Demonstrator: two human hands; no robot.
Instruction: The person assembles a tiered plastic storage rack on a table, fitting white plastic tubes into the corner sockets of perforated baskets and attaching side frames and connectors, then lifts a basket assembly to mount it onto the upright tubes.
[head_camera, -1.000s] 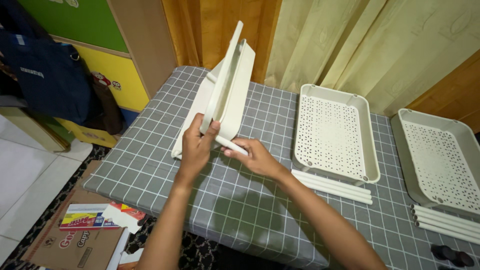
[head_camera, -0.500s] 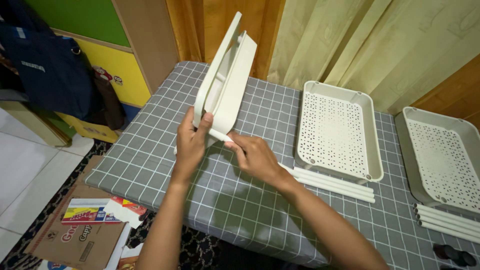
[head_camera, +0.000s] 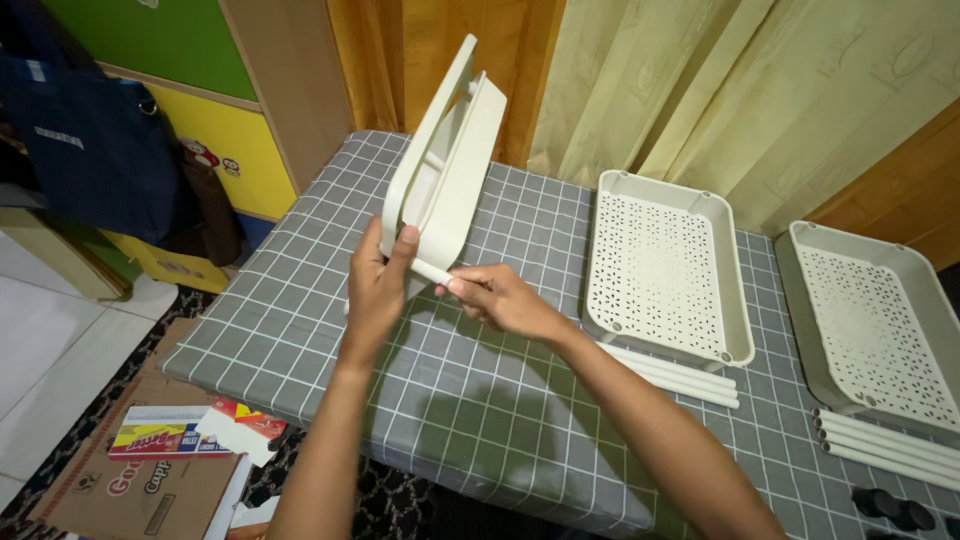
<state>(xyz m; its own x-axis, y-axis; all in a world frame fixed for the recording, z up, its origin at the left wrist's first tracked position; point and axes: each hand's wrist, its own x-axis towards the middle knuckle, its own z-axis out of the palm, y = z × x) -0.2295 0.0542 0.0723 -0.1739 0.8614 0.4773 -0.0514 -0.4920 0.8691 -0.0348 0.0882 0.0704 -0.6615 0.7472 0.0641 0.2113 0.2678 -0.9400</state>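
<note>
Head view, items as seen.

1. Cream tray (head_camera: 450, 165): I hold it on edge above the tabletop (head_camera: 300, 320), tilted, its upper end toward the curtain (head_camera: 700, 90). My left hand (head_camera: 378, 285) has its grip closed on the tray's lower edge, thumb in front and fingers behind.

2. White tube (head_camera: 432, 271): a short length shows at the tray's lower corner. My right hand (head_camera: 505, 298) pinches it, grip closed around the tube with fingertips close to my left thumb.

3. Tabletop: covered in grey cloth with a white grid, both forearms reaching across it.

4. Second perforated tray (head_camera: 665, 265): cream, lying flat and open side up, to the right of my hands.

5. White tubes (head_camera: 680, 375): a small set lying side by side just at the near edge of the second tray.

6. Third perforated tray (head_camera: 875, 320): flat, far right, partly cut off by the frame.

7. More white tubes (head_camera: 885, 445): lying along the near side of the third tray.

8. Small dark caps (head_camera: 890, 505): at the lower right corner; shape unclear.

9. Cardboard box (head_camera: 140, 470): on the floor, lower left, beside the tabletop.

10. Dark blue bag (head_camera: 95, 150): hanging against a green and yellow cabinet (head_camera: 215, 120), upper left.
</note>
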